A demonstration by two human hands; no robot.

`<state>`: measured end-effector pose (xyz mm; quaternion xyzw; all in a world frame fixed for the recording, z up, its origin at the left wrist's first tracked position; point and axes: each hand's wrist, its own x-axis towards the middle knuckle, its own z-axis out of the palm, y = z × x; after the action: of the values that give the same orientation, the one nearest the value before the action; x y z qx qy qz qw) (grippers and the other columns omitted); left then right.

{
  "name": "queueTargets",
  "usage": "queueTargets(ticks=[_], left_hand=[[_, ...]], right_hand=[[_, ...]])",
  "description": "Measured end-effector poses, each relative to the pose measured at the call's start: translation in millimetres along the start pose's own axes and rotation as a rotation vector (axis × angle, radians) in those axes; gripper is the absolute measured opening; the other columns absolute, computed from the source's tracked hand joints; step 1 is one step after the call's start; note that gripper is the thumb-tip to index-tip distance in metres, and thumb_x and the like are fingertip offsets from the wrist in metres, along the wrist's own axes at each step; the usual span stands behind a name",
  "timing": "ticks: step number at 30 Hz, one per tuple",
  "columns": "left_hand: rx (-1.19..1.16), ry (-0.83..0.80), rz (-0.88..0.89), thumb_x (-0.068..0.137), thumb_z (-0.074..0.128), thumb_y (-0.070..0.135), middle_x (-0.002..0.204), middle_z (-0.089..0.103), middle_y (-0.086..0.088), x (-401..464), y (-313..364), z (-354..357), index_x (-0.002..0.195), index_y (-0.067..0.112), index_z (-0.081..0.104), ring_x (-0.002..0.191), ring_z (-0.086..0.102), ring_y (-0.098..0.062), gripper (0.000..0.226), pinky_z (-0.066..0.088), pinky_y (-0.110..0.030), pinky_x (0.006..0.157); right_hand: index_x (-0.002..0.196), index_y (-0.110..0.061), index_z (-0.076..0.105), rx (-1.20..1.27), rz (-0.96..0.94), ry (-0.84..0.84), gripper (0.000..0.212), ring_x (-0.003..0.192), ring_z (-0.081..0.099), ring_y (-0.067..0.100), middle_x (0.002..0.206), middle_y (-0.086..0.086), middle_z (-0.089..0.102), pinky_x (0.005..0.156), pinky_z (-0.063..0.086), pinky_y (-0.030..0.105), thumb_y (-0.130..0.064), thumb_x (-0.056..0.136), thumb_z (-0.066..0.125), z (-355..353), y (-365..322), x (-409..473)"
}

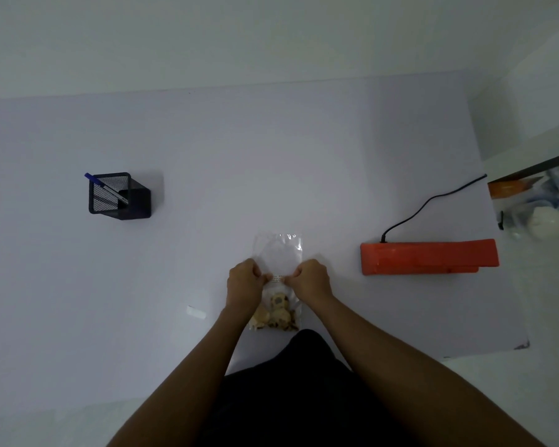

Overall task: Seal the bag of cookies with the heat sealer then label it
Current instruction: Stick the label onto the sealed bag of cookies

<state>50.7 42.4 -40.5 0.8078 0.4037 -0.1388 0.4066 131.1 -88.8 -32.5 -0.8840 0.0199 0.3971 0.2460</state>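
a clear bag [277, 253] of cookies [276, 314] lies flat on the white bench [271, 162], near its front edge, cookies at the near end. both hands rest on its middle: the left hand [244, 282] and right hand [310, 280] each have curled fingers pinching one end of a small white label [276, 279] against the bag. the orange sealer [428, 256] sits well apart to the right, its black cord [433, 201] trailing back. a mesh pen cup [120, 196] holding a blue pen [105, 188] stands far left. a white paper scrap [196, 312] lies just left of the left forearm.
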Motion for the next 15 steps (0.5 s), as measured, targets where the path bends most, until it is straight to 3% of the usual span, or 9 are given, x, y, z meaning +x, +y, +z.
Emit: queueTargets(ticks=[3,6,11,15], left_hand=[[-0.001,-0.019,-0.009,0.077,0.081,0.022,0.069,0.06,-0.003,1.9,-0.2,-4.7,0.075,0.008,0.058,0.059,0.051,-0.015,0.027,0.044,-0.025,0.056],[0.004,-0.019,0.002,0.077,0.081,0.022,0.066,0.057,0.001,2.1,0.3,-4.5,0.072,0.012,0.055,0.058,0.05,-0.013,0.029,0.042,-0.024,0.054],[0.007,-0.011,0.009,0.078,0.08,0.021,0.066,0.057,0.001,0.7,0.0,-3.5,0.071,0.012,0.056,0.057,0.05,-0.012,0.027,0.041,-0.022,0.053],[-0.003,-0.02,-0.006,0.076,0.082,0.022,0.068,0.059,0.001,4.5,-2.8,-6.9,0.073,0.009,0.06,0.059,0.053,-0.012,0.026,0.039,-0.019,0.053]], right_hand=[[0.052,-0.017,0.05,0.015,-0.006,0.007,0.044,0.051,0.051,0.01,0.054,-0.003,0.052,0.045,0.036,0.021,-0.029,0.076,0.083,0.8,4.5,0.0],[0.056,-0.014,0.048,0.047,-0.039,0.065,0.039,0.058,0.054,0.015,0.061,0.001,0.055,0.058,0.052,0.03,-0.024,0.08,0.077,2.7,9.6,-1.3],[0.058,-0.02,0.044,0.013,-0.062,0.088,0.048,0.054,0.052,0.014,0.058,-0.004,0.051,0.05,0.036,0.028,-0.051,0.08,0.073,7.0,2.9,-10.3],[0.065,-0.017,0.048,-0.033,-0.064,0.085,0.046,0.066,0.06,0.022,0.068,0.001,0.058,0.055,0.039,0.029,-0.052,0.078,0.075,6.6,2.8,-6.3]])
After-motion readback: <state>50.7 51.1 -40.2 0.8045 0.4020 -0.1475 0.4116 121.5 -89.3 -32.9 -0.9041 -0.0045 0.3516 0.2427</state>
